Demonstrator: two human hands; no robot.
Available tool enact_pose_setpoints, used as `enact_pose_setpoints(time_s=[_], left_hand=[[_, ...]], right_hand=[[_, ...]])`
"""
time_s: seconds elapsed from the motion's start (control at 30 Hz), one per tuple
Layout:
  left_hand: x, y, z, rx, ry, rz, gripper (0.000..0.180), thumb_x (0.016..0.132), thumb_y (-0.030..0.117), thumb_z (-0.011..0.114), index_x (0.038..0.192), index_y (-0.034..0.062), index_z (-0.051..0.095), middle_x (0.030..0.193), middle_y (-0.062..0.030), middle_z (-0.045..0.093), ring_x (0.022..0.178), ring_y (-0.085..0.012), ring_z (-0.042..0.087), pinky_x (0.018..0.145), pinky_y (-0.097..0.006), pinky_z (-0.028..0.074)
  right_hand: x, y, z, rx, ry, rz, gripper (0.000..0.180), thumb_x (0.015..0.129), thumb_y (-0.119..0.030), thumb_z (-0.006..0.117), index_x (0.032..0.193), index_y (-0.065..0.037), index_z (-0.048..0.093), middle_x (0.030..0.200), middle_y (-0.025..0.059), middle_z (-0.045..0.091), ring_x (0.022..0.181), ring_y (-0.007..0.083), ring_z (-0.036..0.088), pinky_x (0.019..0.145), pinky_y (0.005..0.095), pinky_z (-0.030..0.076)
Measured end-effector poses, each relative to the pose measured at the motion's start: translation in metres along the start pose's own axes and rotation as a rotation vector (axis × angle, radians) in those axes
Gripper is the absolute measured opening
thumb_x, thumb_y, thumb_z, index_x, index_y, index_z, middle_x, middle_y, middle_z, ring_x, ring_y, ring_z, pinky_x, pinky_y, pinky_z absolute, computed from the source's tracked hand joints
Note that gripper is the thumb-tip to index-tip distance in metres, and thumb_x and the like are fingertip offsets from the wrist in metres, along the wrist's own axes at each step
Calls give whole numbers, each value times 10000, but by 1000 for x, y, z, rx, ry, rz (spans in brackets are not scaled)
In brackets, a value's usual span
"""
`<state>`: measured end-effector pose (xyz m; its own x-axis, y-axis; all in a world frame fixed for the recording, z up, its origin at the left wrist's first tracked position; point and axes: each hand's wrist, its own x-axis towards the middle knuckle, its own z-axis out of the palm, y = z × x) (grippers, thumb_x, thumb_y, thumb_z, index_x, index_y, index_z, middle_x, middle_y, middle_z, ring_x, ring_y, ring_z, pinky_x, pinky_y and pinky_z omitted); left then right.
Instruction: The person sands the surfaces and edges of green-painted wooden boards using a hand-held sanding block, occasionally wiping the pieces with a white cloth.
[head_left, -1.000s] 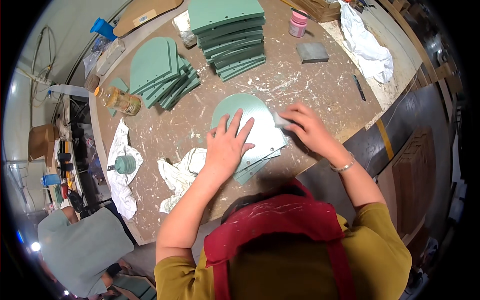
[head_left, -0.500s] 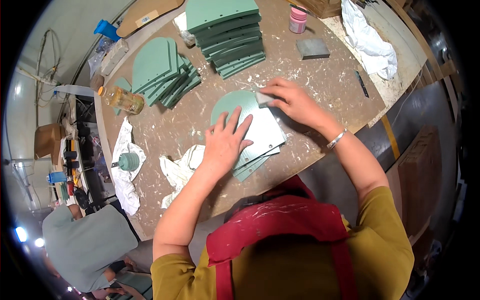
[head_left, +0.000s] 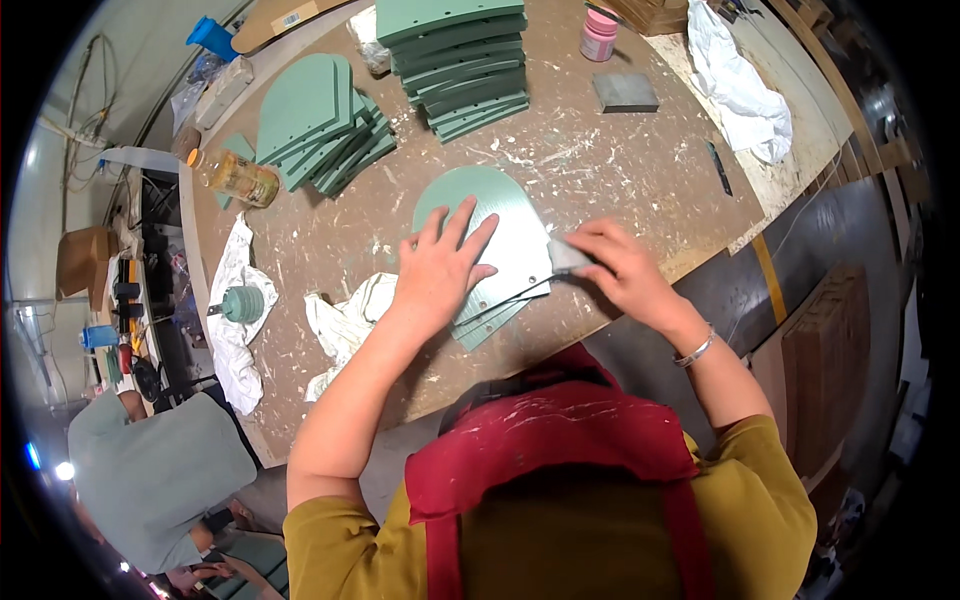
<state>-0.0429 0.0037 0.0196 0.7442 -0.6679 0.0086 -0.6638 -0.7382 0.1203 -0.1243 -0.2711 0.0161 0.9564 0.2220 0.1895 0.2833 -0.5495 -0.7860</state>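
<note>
Under my left hand [head_left: 446, 262] lies a green panel [head_left: 508, 232] with one rounded end and small holes along its straight end. My left fingers are spread flat on it. More green panels show their edges beneath it, fanned out toward me. My right hand [head_left: 625, 268] grips a grey sanding block [head_left: 568, 255] between thumb and fingers. The block meets the panel's right edge near the straight end. A crumpled white cloth [head_left: 350, 325] lies just left of my left forearm.
A tall stack of green panels [head_left: 455, 70] and a fanned pile [head_left: 310, 110] stand farther back. A bottle [head_left: 240, 180] lies at left, near a cloth with a green roll [head_left: 243, 304]. A grey block [head_left: 626, 92] and pink jar [head_left: 598, 35] sit at the back right. Another person [head_left: 160, 470] works lower left.
My right hand has moved the sanding block along the panel's right edge, toward me and to the right. My left hand stays flat on the panel. The whole view has shifted slightly.
</note>
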Motion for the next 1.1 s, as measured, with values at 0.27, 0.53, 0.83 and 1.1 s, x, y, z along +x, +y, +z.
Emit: enact_pose_setpoints(time_s=[0.27,0.53,0.83,1.1], left_hand=[[9,-18,-3,-22,38,76,680,845,471,701,1438,195,511,1442,-74,481,1219,-315,502,908,-480,468],[15,-32,16,39,195,175,729,833,610,665,1420,198,535,1467,-96,472,1144,-297,518,843,-454,493],[15,-34,20,62,168,170,745,846,619,648,1447,202,509,1502,-97,452,1185,-298,503,861,-494,491],[17,-34,17,23,144,191,744,842,603,660,1442,191,510,1509,-106,442,1203,-321,504,892,-517,476]], right_hand=[[-30,-45,35,-205,87,-10,429,759,-66,759,1171,-41,644,1060,135,585,952,324,614,800,399,520],[-2,-88,116,-232,170,-116,452,710,-68,769,1137,-50,622,983,123,522,905,317,580,771,412,506],[-21,-65,114,-377,238,99,431,773,-98,736,1175,-34,593,1042,171,529,947,363,569,809,442,495],[-11,-69,120,-301,173,-72,449,751,-91,748,1178,-45,617,1033,150,524,940,336,578,800,416,505]])
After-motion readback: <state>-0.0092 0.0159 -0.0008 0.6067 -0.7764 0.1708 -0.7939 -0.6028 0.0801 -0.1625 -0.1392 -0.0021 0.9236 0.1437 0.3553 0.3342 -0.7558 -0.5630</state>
